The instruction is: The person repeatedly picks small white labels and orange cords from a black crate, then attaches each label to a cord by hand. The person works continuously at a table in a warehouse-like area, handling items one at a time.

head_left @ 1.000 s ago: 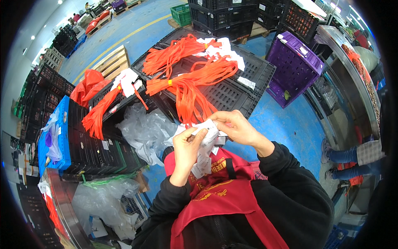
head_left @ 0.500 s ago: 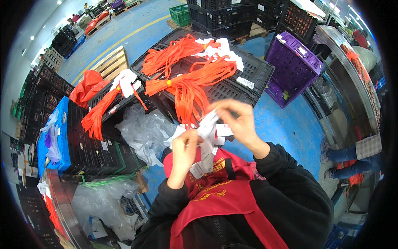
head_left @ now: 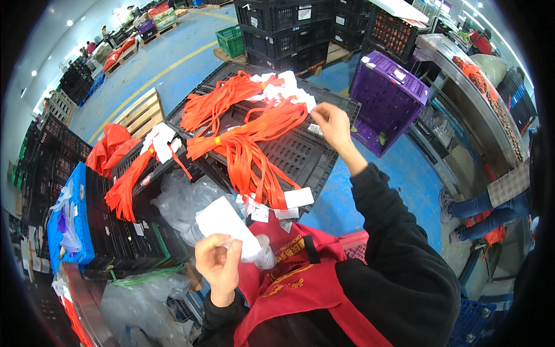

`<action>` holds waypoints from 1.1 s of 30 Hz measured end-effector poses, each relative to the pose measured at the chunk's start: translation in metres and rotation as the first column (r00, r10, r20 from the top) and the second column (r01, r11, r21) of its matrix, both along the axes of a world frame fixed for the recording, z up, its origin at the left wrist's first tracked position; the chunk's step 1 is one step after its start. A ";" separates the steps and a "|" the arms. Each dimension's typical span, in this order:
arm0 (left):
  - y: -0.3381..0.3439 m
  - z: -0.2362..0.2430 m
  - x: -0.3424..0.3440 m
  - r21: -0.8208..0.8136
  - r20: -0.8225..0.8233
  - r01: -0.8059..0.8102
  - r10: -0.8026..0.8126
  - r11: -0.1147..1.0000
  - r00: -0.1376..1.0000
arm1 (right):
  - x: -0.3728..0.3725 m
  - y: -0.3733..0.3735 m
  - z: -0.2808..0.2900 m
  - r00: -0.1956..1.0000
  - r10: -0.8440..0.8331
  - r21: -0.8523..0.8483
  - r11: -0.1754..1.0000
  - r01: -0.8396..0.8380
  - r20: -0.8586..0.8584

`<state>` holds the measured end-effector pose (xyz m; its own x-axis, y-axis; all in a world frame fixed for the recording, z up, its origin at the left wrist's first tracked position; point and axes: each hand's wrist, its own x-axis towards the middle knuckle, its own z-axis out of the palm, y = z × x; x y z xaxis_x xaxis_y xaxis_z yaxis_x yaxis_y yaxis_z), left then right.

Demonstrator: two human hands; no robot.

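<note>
Black plastic crates (head_left: 298,165) are bearing two orange strap bundles (head_left: 248,139); from afar, I am gripping a white paper strip (head_left: 228,222) on their near side with my left hand (head_left: 218,266), while my right hand (head_left: 335,128) is hovering beside white tags (head_left: 292,88), its grasp unclear.

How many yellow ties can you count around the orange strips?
3: left tie, on the bundle beside the red bag; middle tie, on the central bundle; far tie, beside white tags. More may be hidden.
</note>
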<state>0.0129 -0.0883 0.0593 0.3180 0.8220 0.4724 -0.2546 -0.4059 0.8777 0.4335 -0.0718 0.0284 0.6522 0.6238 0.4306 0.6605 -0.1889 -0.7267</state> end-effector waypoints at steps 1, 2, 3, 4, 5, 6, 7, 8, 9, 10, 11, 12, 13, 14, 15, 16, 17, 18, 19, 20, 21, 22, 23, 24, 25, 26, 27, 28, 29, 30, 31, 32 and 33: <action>-0.002 0.004 -0.002 0.059 0.010 0.032 -0.033 0.998 0.999 | 0.018 0.014 -0.005 0.994 -0.105 -0.067 0.992 0.107 0.041; -0.004 0.007 -0.002 0.110 0.039 0.095 -0.100 0.989 0.994 | 0.032 0.025 -0.012 0.978 -0.190 -0.139 0.970 0.200 0.081; -0.004 0.009 0.001 0.090 0.015 0.106 -0.107 0.990 0.994 | 0.040 0.034 -0.018 0.958 -0.212 -0.185 0.951 0.248 0.194; -0.003 0.012 0.004 0.070 -0.010 0.116 -0.116 0.991 0.993 | 0.046 0.040 -0.023 0.927 -0.251 -0.264 0.908 0.325 0.277; -0.001 0.014 0.008 0.051 -0.037 0.126 -0.124 0.991 0.992 | 0.050 0.043 -0.027 0.918 -0.236 -0.297 0.895 0.333 0.319; -0.002 0.015 0.017 -0.050 -0.047 0.081 -0.084 0.995 0.995 | 0.052 0.045 -0.030 0.910 -0.225 -0.347 0.871 0.349 0.348; 0.001 0.017 0.023 -0.119 -0.058 0.076 -0.083 0.990 0.995 | 0.053 0.047 -0.031 0.902 -0.207 -0.390 0.848 0.358 0.378; 0.003 0.018 0.028 -0.217 -0.064 0.077 -0.093 0.973 0.994 | 0.053 0.047 -0.032 0.923 -0.218 -0.384 0.860 0.336 0.318; 0.006 0.019 0.034 -0.254 -0.042 0.146 -0.161 0.956 0.986 | 0.054 0.045 -0.031 0.940 -0.222 -0.370 0.876 0.308 0.258; 0.009 0.018 0.038 -0.272 -0.013 0.199 -0.211 0.941 0.978 | 0.054 0.044 -0.030 0.953 -0.226 -0.342 0.895 0.285 0.202; 0.005 0.015 0.045 -0.309 0.003 0.198 -0.207 0.930 0.978 | 0.054 0.040 -0.028 0.963 -0.242 -0.326 0.907 0.267 0.118; 0.005 0.013 0.047 -0.373 0.046 0.247 -0.248 0.894 0.968 | 0.053 0.037 -0.026 0.968 -0.247 -0.287 0.925 0.247 0.038; 0.005 0.009 0.049 -0.327 -0.017 0.204 -0.222 0.923 0.975 | 0.052 0.032 -0.023 0.975 -0.221 -0.235 0.947 0.218 0.016; 0.010 0.005 0.047 -0.320 -0.069 0.205 -0.239 0.925 0.969 | 0.048 0.026 -0.020 0.984 -0.178 -0.166 0.969 0.181 0.032; 0.015 0.001 0.047 -0.315 -0.122 0.206 -0.254 0.927 0.959 | 0.043 0.020 -0.016 0.994 -0.112 -0.074 0.991 0.111 -0.009; 0.020 -0.004 0.046 -0.297 -0.140 0.178 -0.228 0.938 0.964 | 0.037 0.015 -0.010 0.995 -0.073 -0.021 0.997 0.071 -0.075; 0.024 -0.009 0.046 -0.280 -0.159 0.149 -0.199 0.948 0.967 | 0.028 0.008 -0.002 0.998 -0.025 0.055 0.998 0.029 -0.061; 0.028 -0.013 0.045 -0.266 -0.181 0.114 -0.166 0.957 0.969 | 0.018 0.002 0.005 0.998 0.006 0.094 0.996 0.000 -0.059; 0.031 -0.017 0.045 -0.228 -0.205 0.052 -0.100 0.972 0.974 | 0.005 -0.006 0.014 0.993 0.014 0.148 0.989 -0.030 0.114; 0.032 -0.021 0.047 -0.240 -0.173 0.055 -0.099 0.969 0.980 | -0.008 -0.014 0.023 0.965 -0.008 0.185 0.982 -0.042 0.262; 0.034 -0.021 0.046 -0.265 -0.169 0.061 -0.108 0.962 0.980 | -0.023 -0.021 0.031 0.927 0.018 0.229 0.967 -0.111 0.374; 0.036 -0.021 0.045 -0.335 -0.142 0.094 -0.149 0.937 0.979 | -0.037 -0.026 0.039 0.875 0.029 0.268 0.947 -0.179 0.483; 0.035 -0.021 0.048 -0.323 -0.152 0.083 -0.139 0.943 0.979 | -0.050 -0.030 0.046 0.830 0.053 0.274 0.931 -0.243 0.555; 0.035 -0.021 0.050 -0.330 -0.142 0.081 -0.134 0.941 0.981 | -0.064 -0.034 0.049 0.825 0.074 0.272 0.924 -0.268 0.560; 0.035 -0.020 0.053 -0.361 -0.108 0.095 -0.143 0.928 0.984 | -0.078 -0.037 0.052 0.819 0.126 0.275 0.904 -0.327 0.560; 0.036 -0.019 0.055 -0.343 -0.097 0.082 -0.123 0.936 0.988 | -0.090 -0.039 0.053 0.818 0.181 0.264 0.890 -0.373 0.545; 0.035 -0.019 0.059 -0.349 -0.062 0.087 -0.115 0.933 0.991 | -0.101 -0.041 0.052 0.836 0.275 0.250 0.869 -0.428 0.476; 0.035 -0.020 0.062 -0.363 -0.013 0.106 -0.118 0.926 0.993 | -0.111 -0.039 0.050 0.847 0.363 0.274 0.832 -0.482 0.388; 0.034 -0.021 0.064 -0.365 0.021 0.104 -0.103 0.925 0.994 | -0.121 -0.038 0.047 0.846 0.476 0.284 0.799 -0.531 0.241; 0.035 -0.023 0.064 -0.394 -0.022 0.081 -0.098 0.915 0.995 | -0.129 -0.038 0.043 0.815 0.573 0.300 0.764 -0.571 0.090; 0.036 -0.025 0.063 -0.414 -0.038 0.084 -0.109 0.906 0.993 | -0.135 -0.041 0.040 0.789 0.614 0.259 0.767 -0.587 -0.028; 0.037 -0.027 0.062 -0.430 -0.033 0.103 -0.130 0.897 0.991 | -0.139 -0.042 0.037 0.753 0.641 0.212 0.764 -0.609 -0.148; 0.039 -0.029 0.061 -0.434 -0.059 0.104 -0.144 0.895 0.988 | -0.143 -0.041 0.034 0.731 0.661 0.223 0.749 -0.624 -0.170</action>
